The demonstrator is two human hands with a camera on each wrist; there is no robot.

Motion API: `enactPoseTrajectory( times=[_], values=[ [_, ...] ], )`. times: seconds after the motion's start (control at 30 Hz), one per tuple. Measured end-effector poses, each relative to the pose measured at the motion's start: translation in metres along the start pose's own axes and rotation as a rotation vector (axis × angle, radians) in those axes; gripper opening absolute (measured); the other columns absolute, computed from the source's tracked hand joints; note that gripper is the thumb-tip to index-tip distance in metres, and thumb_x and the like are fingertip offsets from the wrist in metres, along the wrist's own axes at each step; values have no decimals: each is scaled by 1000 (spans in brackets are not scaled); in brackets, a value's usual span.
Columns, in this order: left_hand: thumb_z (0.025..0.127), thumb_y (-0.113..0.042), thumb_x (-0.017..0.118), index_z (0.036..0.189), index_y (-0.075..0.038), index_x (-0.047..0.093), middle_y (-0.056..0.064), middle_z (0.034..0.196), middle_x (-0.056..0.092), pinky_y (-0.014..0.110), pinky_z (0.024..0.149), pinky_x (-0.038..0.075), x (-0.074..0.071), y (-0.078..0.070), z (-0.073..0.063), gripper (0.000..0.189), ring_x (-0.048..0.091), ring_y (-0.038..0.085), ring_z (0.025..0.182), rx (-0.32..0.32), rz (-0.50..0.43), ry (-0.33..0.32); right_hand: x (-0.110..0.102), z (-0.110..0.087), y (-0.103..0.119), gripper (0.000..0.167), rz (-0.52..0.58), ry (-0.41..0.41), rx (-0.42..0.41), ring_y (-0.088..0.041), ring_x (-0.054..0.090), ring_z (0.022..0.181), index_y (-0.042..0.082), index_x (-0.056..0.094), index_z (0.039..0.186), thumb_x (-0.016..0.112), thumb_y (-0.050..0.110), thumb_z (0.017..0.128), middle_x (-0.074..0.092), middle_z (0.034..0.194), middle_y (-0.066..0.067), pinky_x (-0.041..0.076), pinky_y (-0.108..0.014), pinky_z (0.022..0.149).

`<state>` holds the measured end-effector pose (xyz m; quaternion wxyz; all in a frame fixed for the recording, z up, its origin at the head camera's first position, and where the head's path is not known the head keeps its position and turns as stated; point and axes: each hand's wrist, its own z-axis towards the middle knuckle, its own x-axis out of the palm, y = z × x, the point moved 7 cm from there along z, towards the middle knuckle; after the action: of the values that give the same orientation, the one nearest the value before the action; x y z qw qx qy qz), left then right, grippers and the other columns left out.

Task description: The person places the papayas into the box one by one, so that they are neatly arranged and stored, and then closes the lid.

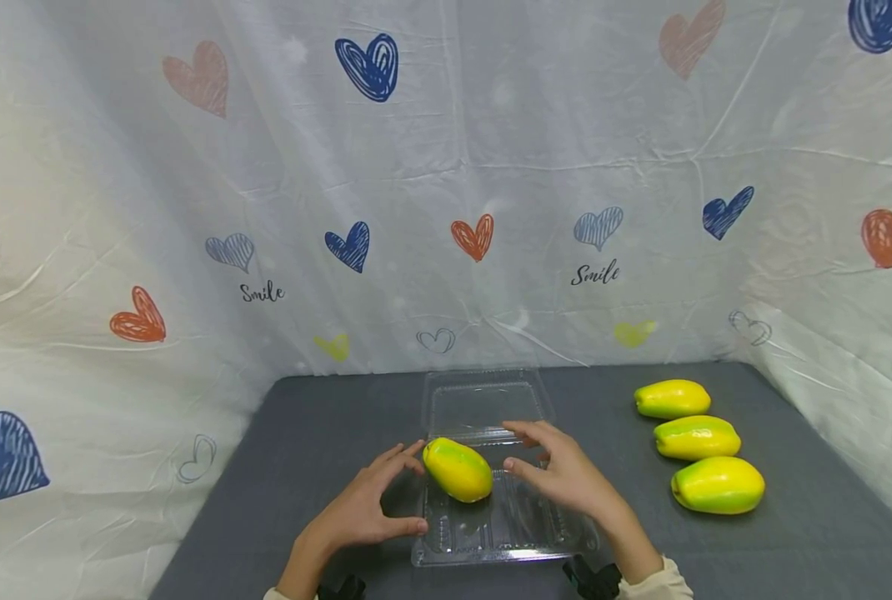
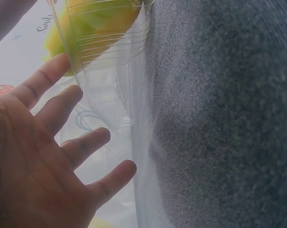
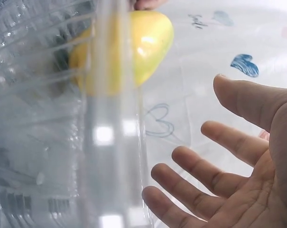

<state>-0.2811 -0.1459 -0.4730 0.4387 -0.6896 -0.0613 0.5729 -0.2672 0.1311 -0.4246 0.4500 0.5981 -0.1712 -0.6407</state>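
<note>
A yellow-green papaya lies tilted in the left part of a clear plastic container, whose hinged lid is folded back behind it. My left hand is at the container's left side, fingers spread, with fingertips right at the rim near the papaya's stem end. On the other side, my right hand hovers over the container's right part, fingers extended and apart from the papaya. Through the clear wall the papaya shows in the right wrist view, and nothing is in that palm.
Three more papayas lie in a column on the right of the dark grey tabletop. A white curtain printed with hearts hangs behind the table and along both sides.
</note>
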Motion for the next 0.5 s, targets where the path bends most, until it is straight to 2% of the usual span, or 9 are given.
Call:
enactPoseTrajectory(
  times=[0.23, 0.5],
  values=[
    [81, -54, 82, 125, -40, 53, -15, 167, 29, 85, 108, 18, 0, 0, 0, 54, 21, 39, 157, 0, 3, 2, -4, -2, 0, 52, 16, -11, 7, -37, 61, 121, 19, 58, 143, 73, 32, 95, 63, 135, -6, 53, -55, 96],
    [82, -53, 81, 125, -40, 53, -15, 167, 29, 85, 108, 19, 0, 0, 0, 53, 21, 39, 157, 8, -6, 4, -9, -3, 1, 50, 7, 13, -5, -39, 60, 122, 19, 59, 142, 71, 36, 96, 63, 136, -8, 53, -58, 96]
  ],
)
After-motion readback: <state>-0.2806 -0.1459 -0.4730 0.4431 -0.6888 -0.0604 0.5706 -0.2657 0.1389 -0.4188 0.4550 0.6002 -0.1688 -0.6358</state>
